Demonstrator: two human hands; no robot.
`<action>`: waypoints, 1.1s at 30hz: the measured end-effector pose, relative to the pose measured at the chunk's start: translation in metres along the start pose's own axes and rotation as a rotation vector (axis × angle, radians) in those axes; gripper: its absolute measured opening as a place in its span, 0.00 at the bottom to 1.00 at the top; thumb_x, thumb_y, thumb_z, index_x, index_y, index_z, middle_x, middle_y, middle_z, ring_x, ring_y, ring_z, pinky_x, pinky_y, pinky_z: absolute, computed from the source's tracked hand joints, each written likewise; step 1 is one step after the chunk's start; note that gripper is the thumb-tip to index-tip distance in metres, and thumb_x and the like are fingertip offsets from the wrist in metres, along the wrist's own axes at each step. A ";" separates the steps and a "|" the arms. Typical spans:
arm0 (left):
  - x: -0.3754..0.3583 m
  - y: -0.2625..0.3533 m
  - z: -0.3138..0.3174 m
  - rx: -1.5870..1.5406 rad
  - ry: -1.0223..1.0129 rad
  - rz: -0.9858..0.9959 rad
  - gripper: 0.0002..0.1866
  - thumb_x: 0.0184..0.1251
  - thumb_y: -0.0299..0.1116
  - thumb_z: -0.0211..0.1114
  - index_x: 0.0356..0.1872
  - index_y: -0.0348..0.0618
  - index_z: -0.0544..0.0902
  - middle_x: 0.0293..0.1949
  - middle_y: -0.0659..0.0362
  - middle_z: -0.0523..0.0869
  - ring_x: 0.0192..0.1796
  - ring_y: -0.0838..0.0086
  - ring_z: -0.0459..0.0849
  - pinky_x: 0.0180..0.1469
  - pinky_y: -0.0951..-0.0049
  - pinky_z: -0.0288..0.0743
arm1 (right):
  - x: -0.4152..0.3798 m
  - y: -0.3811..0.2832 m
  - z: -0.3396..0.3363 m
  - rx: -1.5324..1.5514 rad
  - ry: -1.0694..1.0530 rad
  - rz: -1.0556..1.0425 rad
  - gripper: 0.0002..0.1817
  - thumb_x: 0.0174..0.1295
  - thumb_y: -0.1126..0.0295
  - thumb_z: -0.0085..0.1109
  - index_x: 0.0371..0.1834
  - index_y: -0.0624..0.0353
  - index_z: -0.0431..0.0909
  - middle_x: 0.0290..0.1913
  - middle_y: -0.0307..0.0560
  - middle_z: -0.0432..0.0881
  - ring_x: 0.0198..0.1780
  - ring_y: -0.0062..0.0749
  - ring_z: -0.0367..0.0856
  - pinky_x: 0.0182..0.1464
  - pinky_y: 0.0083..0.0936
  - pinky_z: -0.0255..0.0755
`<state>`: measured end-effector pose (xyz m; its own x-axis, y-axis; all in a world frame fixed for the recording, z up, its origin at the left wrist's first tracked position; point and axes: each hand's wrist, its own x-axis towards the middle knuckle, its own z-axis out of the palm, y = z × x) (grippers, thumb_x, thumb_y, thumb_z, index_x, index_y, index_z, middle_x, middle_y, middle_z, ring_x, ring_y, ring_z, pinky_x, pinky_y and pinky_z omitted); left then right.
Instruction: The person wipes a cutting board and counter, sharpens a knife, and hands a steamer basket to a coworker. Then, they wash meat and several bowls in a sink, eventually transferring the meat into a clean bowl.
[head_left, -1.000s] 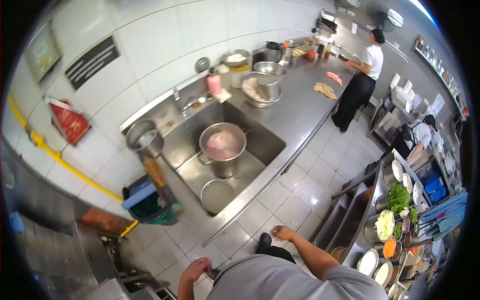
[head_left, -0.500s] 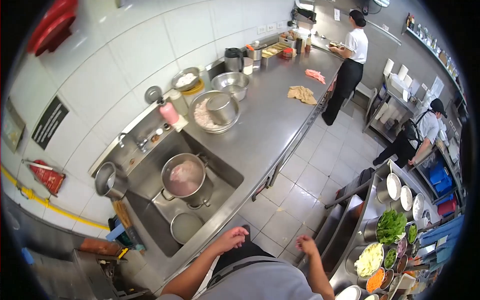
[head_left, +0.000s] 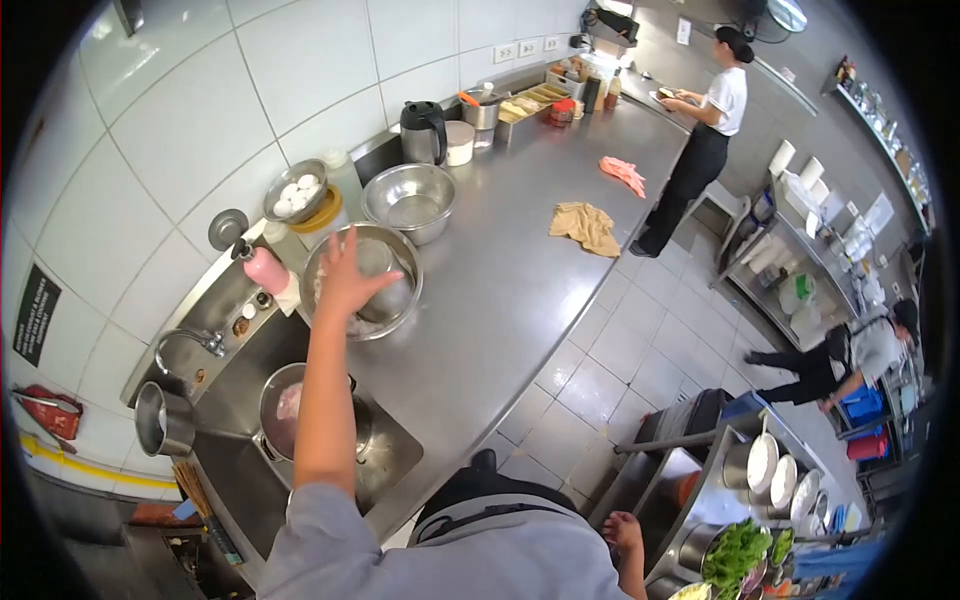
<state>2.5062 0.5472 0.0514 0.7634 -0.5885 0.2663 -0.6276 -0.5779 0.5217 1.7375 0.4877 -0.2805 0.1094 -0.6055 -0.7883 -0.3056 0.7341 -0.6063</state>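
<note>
Steel counter (head_left: 520,270) runs along the tiled wall. Your left hand (head_left: 347,272), which hung by your waist a moment ago, now reaches with spread fingers over the wide steel bowl (head_left: 398,300) beside the sink (head_left: 250,380), holding nothing; your right hand (head_left: 625,530) stays low and empty.

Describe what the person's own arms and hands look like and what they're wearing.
Both hands are bare, with no gloves, rings or watch visible. The left hand shows on a bare forearm, with a grey sleeve at the upper arm. The right hand shows only partly, low in the view.
</note>
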 end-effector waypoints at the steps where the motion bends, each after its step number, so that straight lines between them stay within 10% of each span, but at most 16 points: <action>1: 0.021 -0.003 0.009 0.071 -0.140 -0.066 0.65 0.45 0.61 0.82 0.83 0.47 0.55 0.82 0.35 0.49 0.83 0.41 0.52 0.81 0.47 0.51 | 0.009 -0.016 0.007 -0.005 -0.016 0.003 0.12 0.72 0.65 0.64 0.53 0.56 0.76 0.34 0.42 0.84 0.26 0.30 0.83 0.26 0.29 0.78; 7: 0.036 0.009 0.013 0.235 -0.373 -0.276 0.65 0.40 0.54 0.81 0.84 0.60 0.55 0.83 0.44 0.53 0.81 0.32 0.50 0.80 0.42 0.51 | 0.083 -0.132 0.066 0.019 -0.267 -0.002 0.14 0.72 0.66 0.63 0.55 0.58 0.76 0.39 0.43 0.85 0.30 0.30 0.84 0.26 0.27 0.76; 19: -0.003 0.000 -0.026 -0.041 0.317 -0.136 0.60 0.45 0.40 0.83 0.83 0.52 0.58 0.79 0.45 0.61 0.77 0.49 0.62 0.79 0.52 0.57 | 0.185 -0.512 0.152 -0.732 -0.624 -0.408 0.12 0.73 0.63 0.62 0.50 0.60 0.82 0.39 0.43 0.88 0.38 0.27 0.86 0.41 0.25 0.79; 23: -0.047 0.035 -0.013 -0.913 0.541 -0.323 0.52 0.58 0.40 0.75 0.82 0.43 0.57 0.71 0.50 0.73 0.70 0.59 0.74 0.74 0.61 0.67 | 0.145 -0.613 0.258 -0.758 -0.868 -0.636 0.12 0.72 0.66 0.64 0.51 0.61 0.81 0.38 0.38 0.84 0.42 0.23 0.81 0.47 0.25 0.77; 27: -0.144 0.043 0.080 -1.767 0.791 -0.606 0.38 0.70 0.66 0.56 0.72 0.52 0.74 0.71 0.56 0.78 0.70 0.58 0.77 0.71 0.49 0.71 | 0.078 -0.615 0.368 -0.838 -1.344 -0.805 0.23 0.73 0.67 0.64 0.68 0.60 0.74 0.45 0.41 0.82 0.48 0.25 0.81 0.53 0.26 0.77; 33: -0.183 0.111 0.156 -2.029 0.700 -0.552 0.41 0.74 0.71 0.45 0.74 0.51 0.71 0.72 0.54 0.76 0.71 0.56 0.76 0.73 0.47 0.69 | -0.022 -0.509 0.464 -0.984 -1.681 -0.656 0.29 0.75 0.64 0.61 0.75 0.57 0.66 0.41 0.45 0.83 0.36 0.24 0.82 0.41 0.28 0.80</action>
<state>2.2732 0.5030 -0.0657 0.9638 -0.1169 -0.2395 0.2066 0.8954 0.3943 2.3293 0.2700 -0.0028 0.7930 0.5840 -0.1737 -0.1024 -0.1532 -0.9829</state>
